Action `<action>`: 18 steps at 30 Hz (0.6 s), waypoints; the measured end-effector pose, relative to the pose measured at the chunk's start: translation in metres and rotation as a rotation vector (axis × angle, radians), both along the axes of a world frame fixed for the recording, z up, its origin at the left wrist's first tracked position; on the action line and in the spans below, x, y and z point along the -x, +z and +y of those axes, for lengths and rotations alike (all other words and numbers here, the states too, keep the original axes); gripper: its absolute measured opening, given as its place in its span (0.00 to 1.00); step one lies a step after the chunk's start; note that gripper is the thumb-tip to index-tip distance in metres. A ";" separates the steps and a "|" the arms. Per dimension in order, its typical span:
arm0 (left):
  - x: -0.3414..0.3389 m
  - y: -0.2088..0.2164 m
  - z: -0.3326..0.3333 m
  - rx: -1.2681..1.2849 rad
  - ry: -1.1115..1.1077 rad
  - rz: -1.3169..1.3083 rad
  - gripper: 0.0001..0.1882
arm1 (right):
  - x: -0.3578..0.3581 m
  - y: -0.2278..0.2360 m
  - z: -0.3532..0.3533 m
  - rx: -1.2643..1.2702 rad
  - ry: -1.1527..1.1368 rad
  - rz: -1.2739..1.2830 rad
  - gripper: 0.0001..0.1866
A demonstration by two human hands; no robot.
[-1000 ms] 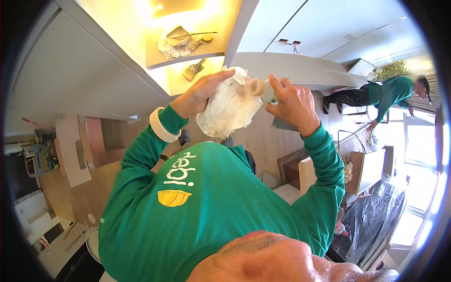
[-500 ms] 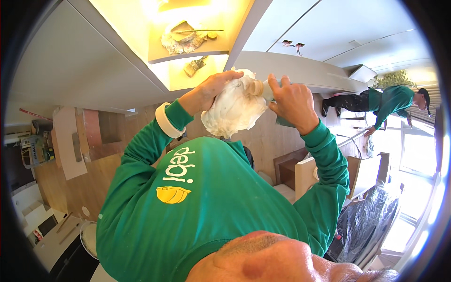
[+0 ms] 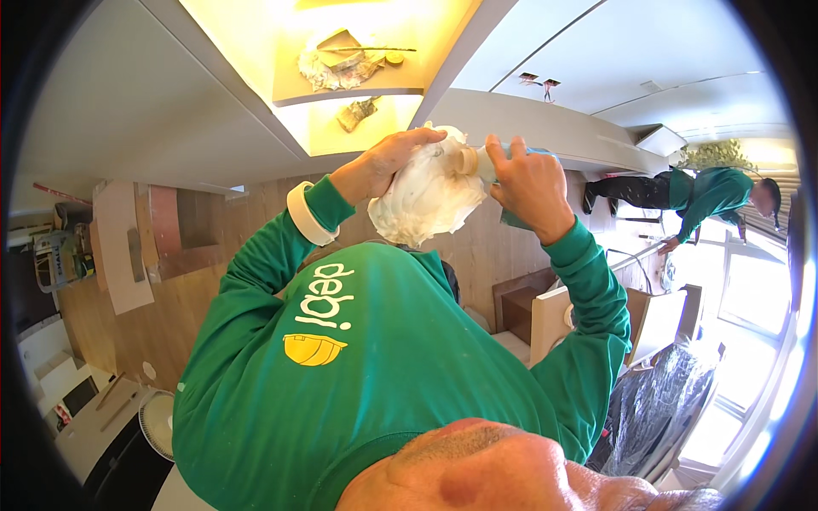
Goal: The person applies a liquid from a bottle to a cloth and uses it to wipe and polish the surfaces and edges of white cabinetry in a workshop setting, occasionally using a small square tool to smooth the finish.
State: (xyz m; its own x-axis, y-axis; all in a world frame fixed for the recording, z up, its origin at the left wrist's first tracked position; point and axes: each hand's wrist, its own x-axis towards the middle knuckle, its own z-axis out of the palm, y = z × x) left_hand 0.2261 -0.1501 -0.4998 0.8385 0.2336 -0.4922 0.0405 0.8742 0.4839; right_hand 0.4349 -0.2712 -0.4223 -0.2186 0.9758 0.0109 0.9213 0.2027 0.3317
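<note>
Bundle of white, crumpled, soft-looking material [image 3: 426, 204] is located in front of my chest, between my two hands, clear of the wood-plank floor [image 3: 477, 255].

Left hand: my left hand [image 3: 383, 163] supports the bundle at its left side. The thumb lies along the upper edge; the remaining fingers pass behind the material. The grip is pinching the bundle between thumb and fingers, although I am unable to tell the exact position of the hidden fingertips. A broad, cream-coloured band [image 3: 308, 215] encircles the left wrist over the green sleeve.

Right hand: my right hand [image 3: 535, 189] is curled around a pale, cylindrical piece [image 3: 486, 163]. Thumb and fingers press on it from opposite sides, with the index and middle fingers raised at the near end. A beige ring [image 3: 466, 160] sits at the end of this piece, against the bundle; I am unable to tell whether the two are joined. A flat, blue-grey piece [image 3: 515, 221] shows below the right hand.

Surroundings: a brightly lit shelf unit [image 3: 294, 89] stands beyond the left hand. One compartment contains a crumpled, whitish sheet [image 3: 328, 77]; the adjacent one contains a flat, pale-bristled brush [image 3: 354, 115]. At right, a co-worker in a green top [image 3: 716, 200] bends forward, well apart from my hands.
</note>
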 end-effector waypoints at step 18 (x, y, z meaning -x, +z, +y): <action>0.116 -0.047 -0.009 -0.357 0.324 -0.030 0.27 | 0.056 -0.033 0.050 -0.071 -0.184 1.131 0.31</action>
